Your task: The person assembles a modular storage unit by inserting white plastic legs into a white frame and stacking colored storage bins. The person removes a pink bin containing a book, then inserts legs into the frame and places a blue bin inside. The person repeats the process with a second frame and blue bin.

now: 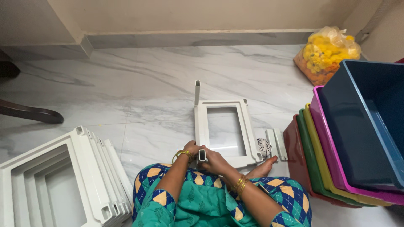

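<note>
A white rectangular plastic frame [203, 128] lies flat on the marble floor in front of my lap. One white tube leg [197, 91] stands upright in its far left corner. A second white tube leg [202, 155] stands at the near left corner, and both hands grip it. My left hand [192, 148] holds it from the left, my right hand [213, 160] from the right. Gold bangles are on both wrists. My bare foot [263, 167] rests by the frame's near right corner.
A stack of several white frames [63, 176] lies at the lower left. Nested coloured plastic tubs [336, 159] stand at the right. A bag of yellow and orange flowers [326, 52] sits at the far right. Two short white legs [276, 144] lie beside the frame. A dark curved furniture leg [29, 112] is at the left.
</note>
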